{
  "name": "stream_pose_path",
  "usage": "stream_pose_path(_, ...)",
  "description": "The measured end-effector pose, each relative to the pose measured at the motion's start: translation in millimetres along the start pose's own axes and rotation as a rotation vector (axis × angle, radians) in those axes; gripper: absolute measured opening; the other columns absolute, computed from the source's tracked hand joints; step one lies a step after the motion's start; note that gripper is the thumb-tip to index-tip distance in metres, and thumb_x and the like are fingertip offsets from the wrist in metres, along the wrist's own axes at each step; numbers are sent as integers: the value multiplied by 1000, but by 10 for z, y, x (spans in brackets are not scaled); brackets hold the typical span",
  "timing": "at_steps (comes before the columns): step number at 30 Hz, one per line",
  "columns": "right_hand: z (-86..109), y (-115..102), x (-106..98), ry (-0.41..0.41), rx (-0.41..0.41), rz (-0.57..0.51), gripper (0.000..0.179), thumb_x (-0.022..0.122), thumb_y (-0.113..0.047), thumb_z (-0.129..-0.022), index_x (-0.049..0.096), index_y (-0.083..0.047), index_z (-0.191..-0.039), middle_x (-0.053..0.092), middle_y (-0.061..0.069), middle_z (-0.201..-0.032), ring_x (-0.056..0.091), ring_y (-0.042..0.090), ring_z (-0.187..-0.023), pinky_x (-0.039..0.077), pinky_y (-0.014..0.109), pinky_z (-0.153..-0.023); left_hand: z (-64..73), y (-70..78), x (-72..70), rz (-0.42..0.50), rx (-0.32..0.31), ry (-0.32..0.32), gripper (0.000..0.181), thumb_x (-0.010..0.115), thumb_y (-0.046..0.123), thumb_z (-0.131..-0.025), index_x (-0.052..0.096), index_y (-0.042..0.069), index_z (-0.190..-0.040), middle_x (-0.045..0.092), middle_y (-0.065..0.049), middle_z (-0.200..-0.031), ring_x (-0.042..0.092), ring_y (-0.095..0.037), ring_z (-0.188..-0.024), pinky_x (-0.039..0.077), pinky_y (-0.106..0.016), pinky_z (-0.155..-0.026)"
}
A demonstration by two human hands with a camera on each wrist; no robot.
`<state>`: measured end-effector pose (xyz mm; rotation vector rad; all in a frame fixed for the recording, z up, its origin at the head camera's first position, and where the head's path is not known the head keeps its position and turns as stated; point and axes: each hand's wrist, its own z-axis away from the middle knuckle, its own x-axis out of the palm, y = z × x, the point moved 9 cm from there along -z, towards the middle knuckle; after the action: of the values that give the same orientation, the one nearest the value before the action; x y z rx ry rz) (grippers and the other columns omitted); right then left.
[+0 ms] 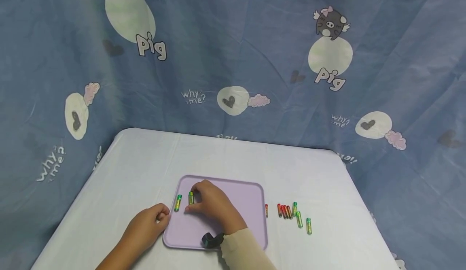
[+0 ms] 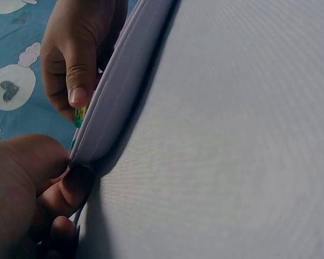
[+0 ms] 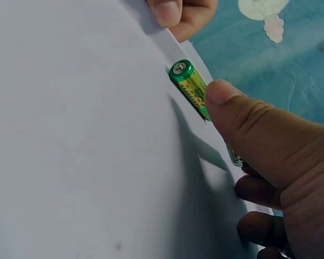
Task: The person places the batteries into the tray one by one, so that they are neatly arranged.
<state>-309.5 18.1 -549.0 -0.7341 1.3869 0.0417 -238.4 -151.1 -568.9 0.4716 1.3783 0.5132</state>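
A lilac tray [image 1: 236, 189] lies on the white table. At its left rim, my left hand [image 1: 150, 223] pinches the edge; the left wrist view shows the thumb [image 2: 38, 156] over the rim and a curled finger outside it. Over the tray's left half, my right hand [image 1: 212, 205] holds a green battery [image 1: 191, 198] between thumb and fingertips. Another green battery [image 1: 178, 203] lies in the tray, between the two hands. In the right wrist view the right thumb [image 3: 227, 100] partly covers a green-and-yellow battery [image 3: 189, 86].
Right of the tray lie several red batteries [image 1: 284, 211] in a row, with one red battery [image 1: 266, 211] close by the tray's rim. Three green batteries [image 1: 299, 219] lie beside them. A blue printed cloth [image 1: 255, 59] hangs behind the table [image 1: 218, 152].
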Motion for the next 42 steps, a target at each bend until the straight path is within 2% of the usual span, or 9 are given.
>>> stream_pose_path(6, -32, -37, 11, 9, -1, 26, 59, 88, -55, -77, 69, -22, -122, 64, -11, -115, 59, 2, -102, 50, 25, -98, -7, -7, 4, 0, 6, 2, 7, 70, 24, -95, 68, 18, -97, 56, 8, -77, 52, -15, -74, 41, -37, -69)
stream_pose_path(13, -55, -71, 26, 30, 16, 53, 60, 89, -58, -75, 68, -23, -120, 58, -12, -104, 55, 3, -87, 51, 25, -87, -18, -29, 19, 0, -2, -6, 8, 71, 25, -95, 68, 18, -98, 56, 8, -78, 52, -15, -75, 42, -37, -70)
stream_pose_path(22, -83, -107, 46, 36, 47, 95, 60, 89, -60, -73, 68, -25, -117, 55, -13, -100, 52, 6, -79, 50, 27, -79, -25, -32, 19, -7, 4, -2, 8, 71, 25, -95, 68, 18, -98, 57, 8, -78, 52, -15, -75, 42, -37, -69)
stream_pose_path(31, -119, -199, 117, 35, 39, 179, 62, 87, -65, -72, 67, -26, -117, 56, -12, -99, 52, 6, -82, 44, 31, -76, -25, -48, 11, -2, 22, 12, 7, 72, 24, -94, 68, 19, -96, 59, 9, -78, 52, -15, -74, 44, -38, -70)
stream_pose_path(38, -122, -207, 122, 40, 58, 179, 64, 87, -65, -69, 67, -26, -117, 57, -12, -102, 53, 5, -85, 42, 31, -75, -31, -54, 21, -4, 18, 1, 7, 71, 25, -95, 69, 19, -98, 59, 9, -78, 52, -14, -74, 43, -37, -69)
stream_pose_path(42, -118, -210, 127, 36, 63, 181, 64, 88, -64, -69, 68, -26, -117, 59, -12, -104, 55, 5, -87, 43, 32, -76, -18, -22, -2, 7, 45, 11, 7, 71, 24, -95, 69, 18, -97, 58, 10, -77, 51, -13, -72, 43, -36, -68)
